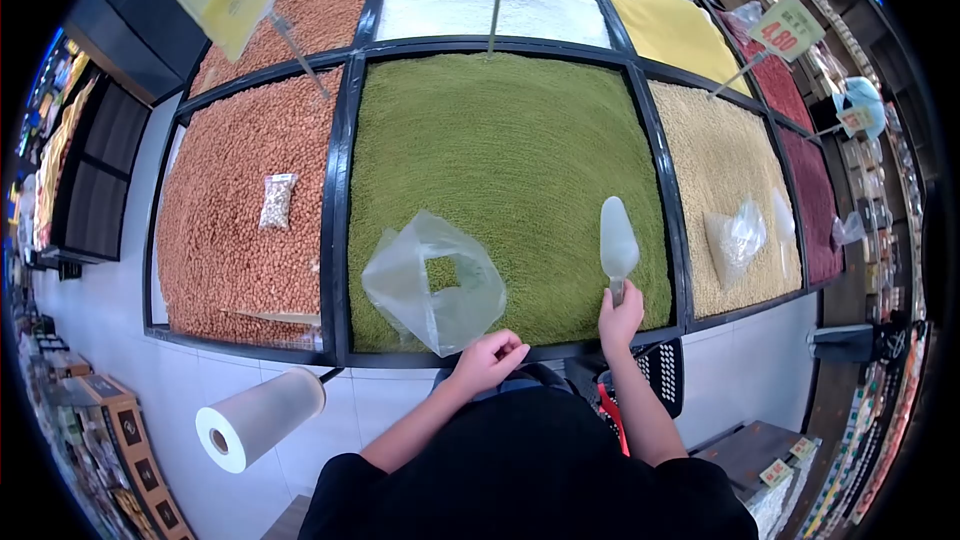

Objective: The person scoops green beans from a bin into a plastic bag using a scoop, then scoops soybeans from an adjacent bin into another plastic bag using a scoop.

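Note:
My right hand (622, 316) is closed around the short handle of a pale scoop (619, 240), whose blade points away from me over the green beans. A wide black-rimmed bin of small green beans, like mung beans (500, 160), lies in front of me. On the beans' near left part rests a clear plastic bag (470, 285), crumpled and partly spread, with green showing through its middle. My left hand (487, 360) is at the bin's front rim, beside the bag's near edge. Its fingers are curled in, and nothing shows sticking out of them.
Left of the green beans is a bin of reddish-brown nuts (240, 160) with a small filled packet (277, 202) on top. A plastic bag roll (262, 418) juts out below. To the right, a bin of pale grains (720, 160) holds a clear bag (738, 240). Price signs (788, 28) stand among the bins.

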The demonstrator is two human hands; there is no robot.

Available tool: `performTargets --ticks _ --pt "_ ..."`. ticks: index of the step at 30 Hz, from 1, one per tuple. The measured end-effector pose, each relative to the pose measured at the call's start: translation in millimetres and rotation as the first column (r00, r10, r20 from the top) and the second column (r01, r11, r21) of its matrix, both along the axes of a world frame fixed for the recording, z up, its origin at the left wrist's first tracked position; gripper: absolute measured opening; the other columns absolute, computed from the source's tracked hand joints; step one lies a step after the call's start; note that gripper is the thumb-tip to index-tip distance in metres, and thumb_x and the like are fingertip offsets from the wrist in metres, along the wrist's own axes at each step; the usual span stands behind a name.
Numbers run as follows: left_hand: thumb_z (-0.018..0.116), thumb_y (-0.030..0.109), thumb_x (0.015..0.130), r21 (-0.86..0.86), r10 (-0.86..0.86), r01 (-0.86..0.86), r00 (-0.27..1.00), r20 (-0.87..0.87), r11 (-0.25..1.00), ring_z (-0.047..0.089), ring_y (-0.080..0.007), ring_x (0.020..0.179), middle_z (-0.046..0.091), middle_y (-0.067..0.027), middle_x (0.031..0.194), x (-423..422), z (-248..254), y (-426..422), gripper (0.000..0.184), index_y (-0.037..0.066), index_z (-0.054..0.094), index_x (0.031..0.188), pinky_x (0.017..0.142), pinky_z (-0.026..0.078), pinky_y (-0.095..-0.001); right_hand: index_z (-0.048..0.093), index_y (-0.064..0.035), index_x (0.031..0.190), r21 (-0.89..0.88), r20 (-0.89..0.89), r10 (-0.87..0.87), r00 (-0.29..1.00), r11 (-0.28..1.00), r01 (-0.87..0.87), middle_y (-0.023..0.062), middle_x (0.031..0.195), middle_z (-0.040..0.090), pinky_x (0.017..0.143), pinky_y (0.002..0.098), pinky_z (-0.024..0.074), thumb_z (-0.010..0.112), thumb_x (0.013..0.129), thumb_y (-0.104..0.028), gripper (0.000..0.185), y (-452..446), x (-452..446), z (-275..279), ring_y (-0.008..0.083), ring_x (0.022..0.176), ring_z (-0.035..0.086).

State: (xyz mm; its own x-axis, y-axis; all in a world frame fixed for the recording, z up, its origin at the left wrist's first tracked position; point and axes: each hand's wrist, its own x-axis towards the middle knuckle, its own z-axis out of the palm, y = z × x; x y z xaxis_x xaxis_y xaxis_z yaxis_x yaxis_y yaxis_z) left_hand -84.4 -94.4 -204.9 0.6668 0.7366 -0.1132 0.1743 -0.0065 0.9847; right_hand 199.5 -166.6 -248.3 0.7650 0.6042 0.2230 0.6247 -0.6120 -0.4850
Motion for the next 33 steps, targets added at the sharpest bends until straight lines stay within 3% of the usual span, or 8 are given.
performTargets --ticks 7,11,15,21,23,24,28,33 --pt "0.071 0.023 0.094 0.062 -0.169 0.176 0.980 -0.103 0.982 0.063 -0.0160 0.061 0.066 -0.0070 0.069 25.0 8.7 4.7 0.021 0.003 0.067 0.090 0.060 0.051 -0.0313 0.062 -0.0035 0.122 0.031 -0.155 0.074 0.985 0.997 -0.070 0.0182 0.112 0.063 0.091 0.0475 0.0483 0.079 0.082 -0.013 0.044 -7.6 7.3 -1.8 0.0381 0.105 0.061" --pt "0.071 0.022 0.094 0.069 -0.271 0.284 0.950 -0.157 0.956 0.064 -0.0173 0.062 0.066 -0.0082 0.070 43.7 15.2 0.9 0.020 0.002 0.068 0.091 0.060 0.051 -0.0314 0.058 -0.0002 0.127 0.176 -0.155 0.142 0.978 0.978 -0.114 0.0229 0.119 0.059 0.097 0.0463 0.0474 0.076 0.083 -0.011 0.048 -36.7 -1.1 27.7 0.0410 0.111 0.059" --pt "0.070 0.022 0.094 0.086 -0.381 0.393 0.915 -0.132 0.915 0.064 -0.0181 0.063 0.066 -0.0090 0.072 69.0 21.5 -7.5 0.020 0.003 0.068 0.093 0.061 0.051 -0.0314 0.056 0.0014 0.129 0.151 -0.192 0.050 0.980 0.988 -0.020 0.0239 0.122 0.058 0.099 0.0457 0.0469 0.073 0.084 -0.010 0.050 -119.7 -8.0 36.7 0.0416 0.114 0.057" --pt "0.068 0.023 0.095 0.072 -0.516 0.530 0.843 -0.152 0.845 0.064 -0.0158 0.065 0.067 -0.0071 0.074 112.5 19.1 -34.6 0.020 0.003 0.068 0.094 0.063 0.051 -0.0306 0.058 0.0008 0.124 -0.198 -0.138 -0.194 0.971 0.966 0.165 0.0229 0.118 0.059 0.093 0.0477 0.0497 0.073 0.087 -0.020 0.045 -244.6 -48.9 -6.5 0.0408 0.112 0.058" --pt "0.067 0.026 0.096 0.063 -0.565 0.580 0.809 -0.158 0.812 0.065 -0.0186 0.065 0.067 -0.0086 0.074 127.1 20.2 -43.8 0.021 0.004 0.068 0.094 0.064 0.051 -0.0322 0.059 -0.0008 0.114 -0.534 -0.205 -0.327 0.922 0.827 0.175 0.0211 0.110 0.061 0.083 0.0498 0.0530 0.070 0.090 -0.033 0.041 -272.1 -56.1 -30.8 0.0398 0.102 0.063" --pt "0.067 0.026 0.096 0.056 -0.595 0.609 0.788 -0.158 0.792 0.065 -0.0191 0.066 0.067 -0.0088 0.074 134.1 21.1 -48.8 0.021 0.005 0.068 0.095 0.064 0.051 -0.0327 0.061 -0.0026 0.102 -0.560 -0.195 -0.317 0.928 0.813 0.160 0.0189 0.098 0.064 0.072 0.0499 0.0558 0.064 0.094 -0.037 0.036 -283.8 -54.0 -43.7 0.0379 0.088 0.068" --pt "0.066 0.026 0.095 0.048 -0.678 0.697 0.708 -0.198 0.715 0.066 -0.0204 0.067 0.068 -0.0094 0.076 159.7 25.3 -66.3 0.022 0.005 0.069 0.096 0.065 0.052 -0.0334 0.065 -0.0042 0.088 -0.473 -0.153 -0.294 0.944 0.860 0.191 0.0173 0.085 0.067 0.061 0.0498 0.0556 0.062 0.095 -0.032 0.029 -285.3 -45.3 -42.3 0.0374 0.069 0.068" --pt "0.066 0.026 0.095 0.031 -0.716 0.741 0.658 -0.234 0.671 0.066 -0.0209 0.067 0.068 -0.0100 0.076 189.6 24.6 -90.4 0.021 0.005 0.070 0.096 0.065 0.051 -0.0340 0.064 -0.0051 0.081 -0.425 -0.090 -0.254 0.963 0.884 0.193 0.0152 0.075 0.066 0.059 0.0472 0.0560 0.061 0.096 -0.030 0.029 -298.3 -19.1 -48.7 0.0355 0.062 0.067"
